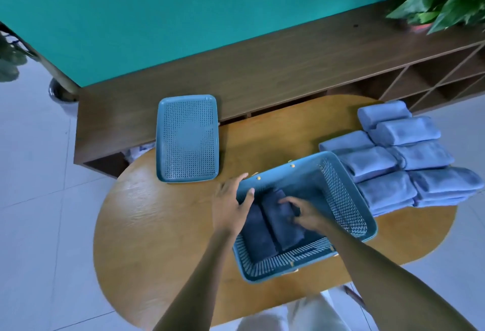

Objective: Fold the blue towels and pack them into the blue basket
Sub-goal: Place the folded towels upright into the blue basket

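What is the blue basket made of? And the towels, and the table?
The blue basket looks like hard plastic: smooth rim, walls of moulded slots and holes. The folded towels look like soft, fuzzy cloth, perhaps microfibre, with rounded plump folds. The table seems to be wood or wood veneer, with visible grain and a slight sheen.

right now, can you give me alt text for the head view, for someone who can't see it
Two bare hands work at a blue basket on a wooden table: the left hand holds its rim while the right hand grips a folded dark blue towel inside, beside another. Folded light blue towels are stacked to the right, and a blue lid lies to the left.
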